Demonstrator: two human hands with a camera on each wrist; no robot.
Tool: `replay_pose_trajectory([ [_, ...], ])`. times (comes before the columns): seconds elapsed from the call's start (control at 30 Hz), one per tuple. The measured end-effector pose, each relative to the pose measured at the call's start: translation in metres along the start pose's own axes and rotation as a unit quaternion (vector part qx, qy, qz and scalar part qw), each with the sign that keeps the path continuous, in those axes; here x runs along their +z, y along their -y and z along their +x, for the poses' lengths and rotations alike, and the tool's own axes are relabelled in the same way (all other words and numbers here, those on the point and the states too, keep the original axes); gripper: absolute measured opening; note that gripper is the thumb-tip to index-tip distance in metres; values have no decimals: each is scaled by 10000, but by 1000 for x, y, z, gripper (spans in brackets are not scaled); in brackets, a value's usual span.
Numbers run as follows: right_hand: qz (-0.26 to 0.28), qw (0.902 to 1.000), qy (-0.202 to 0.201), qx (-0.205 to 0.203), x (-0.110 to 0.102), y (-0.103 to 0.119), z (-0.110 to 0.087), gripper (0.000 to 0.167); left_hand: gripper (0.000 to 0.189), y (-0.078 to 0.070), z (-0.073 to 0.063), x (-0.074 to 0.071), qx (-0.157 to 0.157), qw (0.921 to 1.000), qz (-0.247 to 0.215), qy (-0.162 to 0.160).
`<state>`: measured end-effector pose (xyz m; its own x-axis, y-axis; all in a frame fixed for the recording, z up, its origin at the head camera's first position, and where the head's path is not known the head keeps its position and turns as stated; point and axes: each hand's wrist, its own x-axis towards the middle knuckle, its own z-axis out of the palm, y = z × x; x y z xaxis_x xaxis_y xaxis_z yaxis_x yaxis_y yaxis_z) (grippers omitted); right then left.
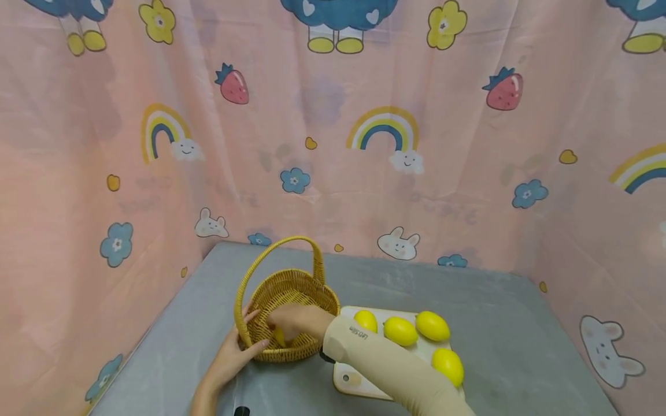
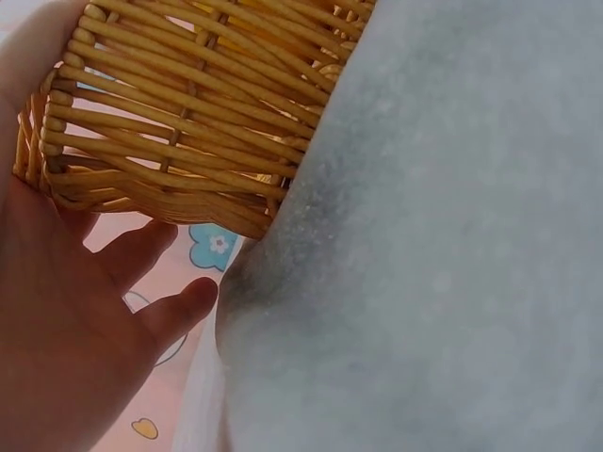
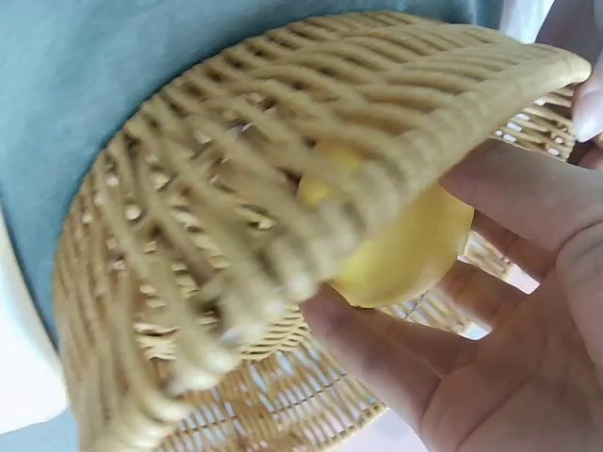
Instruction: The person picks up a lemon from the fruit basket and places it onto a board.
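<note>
A wicker basket (image 1: pixel 283 354) with a tall arched handle stands on the grey table. My left hand (image 1: pixel 231 355) grips its left side by the foot of the handle, the thumb over the rim. The left wrist view shows those fingers (image 2: pixel 170 315) spread against the outside of the weave. Inside the basket, my right hand (image 1: pixel 296 319) holds a yellow lemon (image 3: pixel 410 250) low down, between thumb and fingers. The basket wall partly hides this lemon in the right wrist view. Beneath my right forearm lies a white cutting board (image 1: pixel 364 388) bearing several more lemons (image 1: pixel 400 331).
My right sleeve (image 1: pixel 385 364) crosses over the board and covers part of it. A small black object (image 1: pixel 241 411) shows at the near edge of the head view. Pink patterned curtain (image 1: pixel 333 202) hangs behind the table (image 1: pixel 489 323) and along both its sides.
</note>
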<state>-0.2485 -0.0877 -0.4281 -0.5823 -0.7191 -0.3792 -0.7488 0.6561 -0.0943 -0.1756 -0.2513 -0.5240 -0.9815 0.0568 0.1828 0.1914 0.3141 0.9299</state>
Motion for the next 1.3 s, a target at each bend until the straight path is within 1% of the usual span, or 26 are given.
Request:
replay_pose_trajectory([
  [0.1, -145, 9998, -74, 145, 0, -3, -2, 46, 67, -1, 0, -1, -76, 10000, 38, -24],
  [0.33, -493, 9985, -256, 26, 2, -12, -4, 34, 65, 0, 0, 0, -10, 10000, 80, -17],
  [0.4, -541, 9982, -274, -27, 3, -15, -5, 33, 65, 0, 0, 0, -7, 10000, 60, -13],
  [0.53, -422, 9986, -298, -108, 3, -21, -7, 36, 65, -1, 1, -1, -2, 10000, 78, -24],
  [0.6, -307, 9990, -302, -119, 3, -24, -7, 40, 65, -1, 0, -1, -9, 9999, 101, -22],
  [0.73, -282, 9988, -355, -198, 1, -30, -8, 49, 64, -1, 1, -1, -35, 10000, 89, -9],
  [0.93, -64, 9982, -494, -334, -2, -38, -14, 51, 64, -2, 0, 0, -61, 10000, 47, -3],
  [1.13, 76, 9958, -694, -593, -8, -44, -30, 52, 65, -2, 1, 0, -22, 10000, -37, 26],
  [1.3, 180, 9938, -756, -793, -12, -47, -46, 52, 67, 0, 1, -2, 13, 10000, -48, 53],
])
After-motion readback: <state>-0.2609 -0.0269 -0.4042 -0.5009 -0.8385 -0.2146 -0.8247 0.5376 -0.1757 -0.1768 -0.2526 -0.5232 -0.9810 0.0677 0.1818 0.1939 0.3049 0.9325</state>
